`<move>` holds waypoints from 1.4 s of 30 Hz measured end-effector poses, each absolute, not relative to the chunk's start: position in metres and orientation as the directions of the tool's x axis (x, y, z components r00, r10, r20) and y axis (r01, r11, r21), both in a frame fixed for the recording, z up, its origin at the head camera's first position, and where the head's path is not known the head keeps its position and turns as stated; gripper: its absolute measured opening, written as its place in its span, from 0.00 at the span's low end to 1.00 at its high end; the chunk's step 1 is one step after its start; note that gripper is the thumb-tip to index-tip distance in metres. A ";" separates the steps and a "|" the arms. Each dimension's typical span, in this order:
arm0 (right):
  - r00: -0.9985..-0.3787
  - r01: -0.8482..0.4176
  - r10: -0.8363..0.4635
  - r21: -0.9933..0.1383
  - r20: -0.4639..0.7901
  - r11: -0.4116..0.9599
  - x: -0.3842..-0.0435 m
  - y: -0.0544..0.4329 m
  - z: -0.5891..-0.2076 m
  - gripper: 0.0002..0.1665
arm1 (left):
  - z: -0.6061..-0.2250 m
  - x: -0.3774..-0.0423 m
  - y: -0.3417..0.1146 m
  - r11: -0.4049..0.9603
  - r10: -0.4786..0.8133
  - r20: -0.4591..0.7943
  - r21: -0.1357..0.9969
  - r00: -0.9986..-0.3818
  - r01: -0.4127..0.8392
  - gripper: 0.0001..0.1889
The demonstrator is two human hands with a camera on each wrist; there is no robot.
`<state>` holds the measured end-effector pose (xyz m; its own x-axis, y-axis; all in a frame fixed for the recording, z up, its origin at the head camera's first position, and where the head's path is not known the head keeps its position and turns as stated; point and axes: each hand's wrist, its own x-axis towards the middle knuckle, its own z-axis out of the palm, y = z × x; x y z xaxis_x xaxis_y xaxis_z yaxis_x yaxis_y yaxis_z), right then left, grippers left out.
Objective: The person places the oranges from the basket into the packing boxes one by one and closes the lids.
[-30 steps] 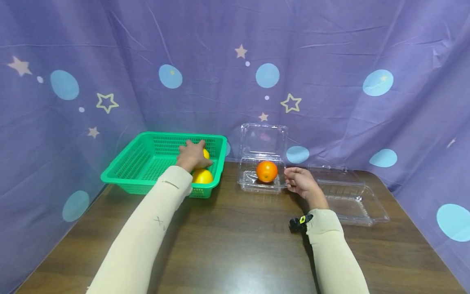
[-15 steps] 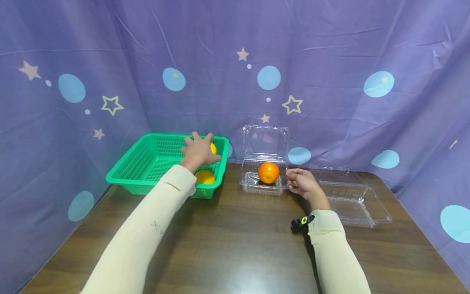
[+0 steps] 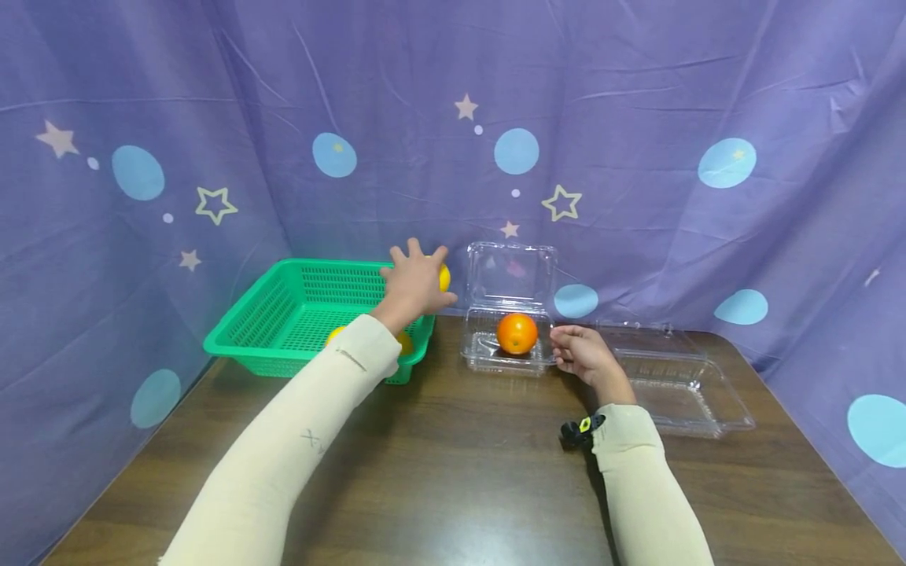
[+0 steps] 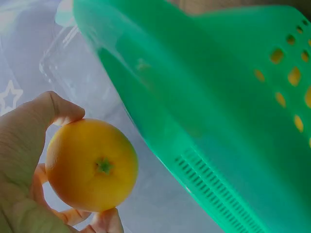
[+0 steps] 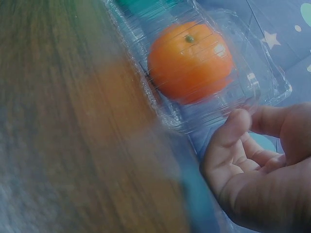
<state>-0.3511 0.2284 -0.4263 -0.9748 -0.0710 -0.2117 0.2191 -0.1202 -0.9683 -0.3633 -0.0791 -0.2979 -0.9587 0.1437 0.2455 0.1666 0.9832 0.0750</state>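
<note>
- Left of centre, our left hand [image 3: 413, 284] curls round and grips a round yellow fruit [image 4: 92, 165] at the upper right corner of the green plastic basket [image 3: 248, 352].
- Right of centre, our right hand [image 3: 586, 354] pinches the edge of an open clear plastic box [image 3: 481, 343] holding a round orange fruit [image 3: 517, 334].

Basket [image 3: 265, 310] to your left, first container [image 3: 481, 343] in the middle, second container [image 3: 672, 385] to your right.
Along the counter's [image 3: 453, 472] far side, the basket has loose fruit [image 3: 406, 343] inside, partly behind your left sleeve [image 3: 283, 456]; your left fingers [image 3: 414, 251] hold a raised fruit [image 4: 92, 167] at its right rim. Right of that stands the first container, its lid [image 3: 511, 271] upright behind and the orange [image 3: 517, 334] in its base, with your right fingers [image 3: 566, 333] at its right edge. The second container lies farther right. The curtain [image 3: 453, 47] hangs behind everything.
</note>
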 end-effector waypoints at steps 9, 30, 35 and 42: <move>-0.977 0.209 -0.078 -0.968 -0.200 -0.137 -0.353 0.229 -0.429 0.11 | -0.304 -0.361 -0.052 0.974 0.187 0.255 0.080 -0.949 0.214 0.45; -0.978 0.204 -0.079 -0.970 -0.195 -0.130 -0.352 0.229 -0.431 0.13 | -0.352 -0.353 -0.010 0.942 0.192 0.156 0.247 -0.969 0.227 0.43; -0.978 0.206 -0.074 -0.969 -0.198 -0.133 -0.352 0.229 -0.429 0.12 | -0.358 -0.352 -0.002 0.935 0.196 0.169 0.263 -0.966 0.236 0.42; -0.976 0.211 -0.074 -0.969 -0.203 -0.128 -0.351 0.230 -0.427 0.13 | -0.366 -0.353 0.006 0.931 0.186 0.176 0.285 -0.967 0.231 0.44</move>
<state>-0.3505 0.2296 -0.4274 -0.9765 -0.0736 -0.2026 0.2108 -0.1281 -0.9691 -0.3532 0.0058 -0.3661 -0.9667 0.1857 0.1760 0.2305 0.9305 0.2845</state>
